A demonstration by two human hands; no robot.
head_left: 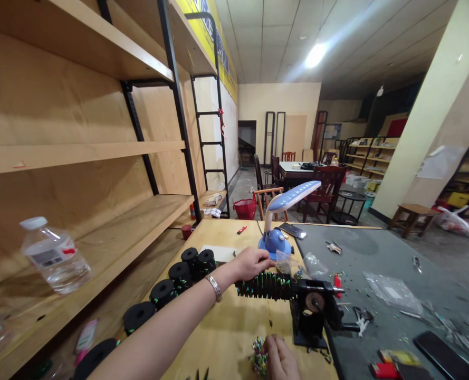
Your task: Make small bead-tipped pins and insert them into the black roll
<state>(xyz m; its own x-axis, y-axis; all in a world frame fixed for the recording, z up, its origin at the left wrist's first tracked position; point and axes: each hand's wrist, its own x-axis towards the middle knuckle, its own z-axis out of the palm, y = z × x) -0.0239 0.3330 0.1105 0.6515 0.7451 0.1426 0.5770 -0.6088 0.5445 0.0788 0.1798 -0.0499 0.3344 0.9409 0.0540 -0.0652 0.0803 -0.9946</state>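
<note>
Steadying a row of black discs [266,286] threaded on the spindle of a small black bench machine [313,311], a person works at a wooden bench [234,327]. The left hand [252,263], fingers curled together, sits over the row's outer end; whether it actually grips cannot be told. The right hand [281,360], low at the near edge, closes around a bunch of coloured bits [259,359]. Judging by the setup, the row wants even support along the spindle so that no disc tips. The discs are dark and ridged, flecked with green, and packed tight. Black rolls [181,273] line the bench's left side, and a blue desk lamp [276,240] stands behind.
</note>
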